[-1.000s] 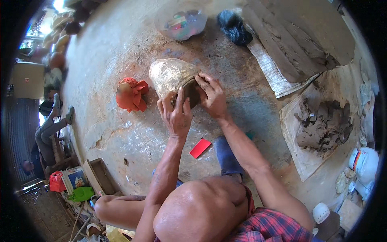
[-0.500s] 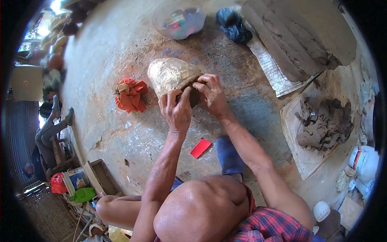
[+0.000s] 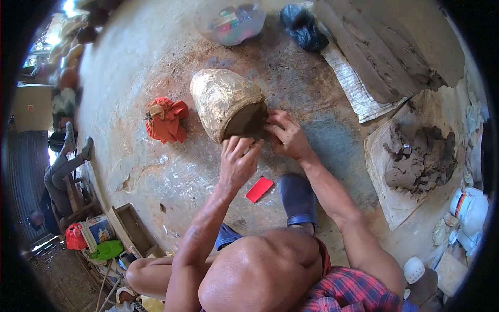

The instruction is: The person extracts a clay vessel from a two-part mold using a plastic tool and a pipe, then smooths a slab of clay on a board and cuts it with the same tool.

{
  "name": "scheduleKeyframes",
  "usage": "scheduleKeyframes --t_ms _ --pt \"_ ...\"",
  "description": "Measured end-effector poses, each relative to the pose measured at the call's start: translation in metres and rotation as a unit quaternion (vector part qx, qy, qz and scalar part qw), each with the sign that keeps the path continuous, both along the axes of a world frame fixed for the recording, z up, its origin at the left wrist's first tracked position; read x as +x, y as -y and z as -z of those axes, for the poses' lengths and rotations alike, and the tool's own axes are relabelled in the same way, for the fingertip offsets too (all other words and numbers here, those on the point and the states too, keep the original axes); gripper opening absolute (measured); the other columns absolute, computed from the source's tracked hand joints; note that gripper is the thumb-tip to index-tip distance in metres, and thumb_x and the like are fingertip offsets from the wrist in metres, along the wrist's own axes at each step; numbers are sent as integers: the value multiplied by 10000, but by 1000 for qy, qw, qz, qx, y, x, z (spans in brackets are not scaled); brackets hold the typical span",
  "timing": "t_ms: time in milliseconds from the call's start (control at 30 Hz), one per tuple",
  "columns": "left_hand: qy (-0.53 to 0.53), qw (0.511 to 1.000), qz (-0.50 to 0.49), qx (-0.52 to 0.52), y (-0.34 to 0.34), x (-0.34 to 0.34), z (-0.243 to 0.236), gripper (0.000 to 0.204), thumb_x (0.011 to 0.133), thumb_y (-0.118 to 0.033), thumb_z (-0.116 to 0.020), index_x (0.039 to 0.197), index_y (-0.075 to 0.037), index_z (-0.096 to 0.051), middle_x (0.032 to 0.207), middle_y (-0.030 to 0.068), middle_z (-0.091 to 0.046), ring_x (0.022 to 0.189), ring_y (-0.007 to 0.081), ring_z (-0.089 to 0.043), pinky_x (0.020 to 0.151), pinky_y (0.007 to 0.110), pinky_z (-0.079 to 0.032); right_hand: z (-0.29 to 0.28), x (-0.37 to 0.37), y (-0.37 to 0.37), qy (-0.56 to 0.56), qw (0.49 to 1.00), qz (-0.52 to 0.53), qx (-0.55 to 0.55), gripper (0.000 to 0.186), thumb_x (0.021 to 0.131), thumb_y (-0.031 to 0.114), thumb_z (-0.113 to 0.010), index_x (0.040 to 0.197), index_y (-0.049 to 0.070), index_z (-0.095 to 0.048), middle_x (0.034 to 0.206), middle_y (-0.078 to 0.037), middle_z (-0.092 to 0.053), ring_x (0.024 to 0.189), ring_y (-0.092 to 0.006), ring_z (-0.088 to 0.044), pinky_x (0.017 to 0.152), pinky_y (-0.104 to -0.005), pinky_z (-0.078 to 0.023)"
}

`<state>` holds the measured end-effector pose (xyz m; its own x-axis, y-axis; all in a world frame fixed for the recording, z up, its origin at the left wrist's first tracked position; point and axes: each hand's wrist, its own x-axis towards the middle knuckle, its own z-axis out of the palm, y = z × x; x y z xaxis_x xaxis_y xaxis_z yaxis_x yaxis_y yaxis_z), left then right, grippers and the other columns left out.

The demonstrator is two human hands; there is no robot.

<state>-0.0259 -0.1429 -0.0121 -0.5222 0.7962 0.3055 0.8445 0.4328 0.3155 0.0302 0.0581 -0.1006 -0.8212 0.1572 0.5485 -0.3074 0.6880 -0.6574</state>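
A tapered clay pot (image 3: 221, 101) with a patchy cream and tan outside lies tilted on the concrete floor, its wide dark end (image 3: 247, 120) turned toward me. My left hand (image 3: 239, 162) has its fingers curled at the lower edge of that end. At the right edge, my right hand (image 3: 288, 136) pinches the rim between bent fingers and thumb. Whether the dark end is hollow or filled, I cannot tell. An orange cloth bundle (image 3: 167, 119) sits left of the pot. Between my left forearm and my boot lies a flat red card (image 3: 259, 189).
A clear bowl of small items (image 3: 228, 23) and a black plastic bag (image 3: 302, 27) stand at the far side. To the right are grey clay slabs (image 3: 374, 52) and a clay heap (image 3: 420, 158) on sheets. A person's legs (image 3: 65, 171) show at left.
The pot's wide end has turned toward me, so its dark face now shows. Both hands have come down and nearer to me, the left one at the lower rim.
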Motion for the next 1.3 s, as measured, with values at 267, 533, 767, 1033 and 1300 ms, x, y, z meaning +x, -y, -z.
scheduleKeyframes --t_ms 267,533,767,1033,1300 --pt "-43 991 -83 101 -20 -48 -36 488 871 -240 -797 1345 -154 -717 1444 126 -609 1372 371 -529 1155 570 -384 -6 -28 25 -3 977 186 -108 394 933 107 -750 1319 44 -698 1259 -163 -676 1139 -365 -667 959 -439 -558" --pt "-5 997 -72 -5 -17 -102 -21 486 965 -376 -708 1432 -246 -673 1579 92 -538 1514 396 -412 1235 656 -249 4 -42 41 -28 965 224 -131 210 912 35 -758 1120 28 -731 1082 -132 -690 967 -350 -699 833 -435 -577" --pt "1 995 -91 27 -24 -98 -17 450 954 -338 -718 1390 -228 -706 1547 95 -570 1498 388 -436 1219 643 -274 13 -38 32 -47 964 203 -166 243 882 34 -783 1113 31 -710 1110 -137 -704 977 -364 -707 842 -437 -582" --pt "-15 987 -150 52 -42 -90 -11 439 955 -310 -724 1382 -206 -710 1520 93 -593 1465 384 -470 1200 620 -294 6 -58 28 -43 952 252 -170 182 905 45 -765 1082 28 -726 1059 -148 -726 977 -366 -719 844 -426 -583" --pt "-14 977 -204 56 -53 -82 -11 414 977 -340 -713 1365 -198 -721 1502 106 -608 1452 379 -485 1200 623 -285 17 -58 12 44 952 207 -221 228 884 100 -759 1063 -2 -662 1032 -184 -670 939 -414 -690 805 -466 -561"
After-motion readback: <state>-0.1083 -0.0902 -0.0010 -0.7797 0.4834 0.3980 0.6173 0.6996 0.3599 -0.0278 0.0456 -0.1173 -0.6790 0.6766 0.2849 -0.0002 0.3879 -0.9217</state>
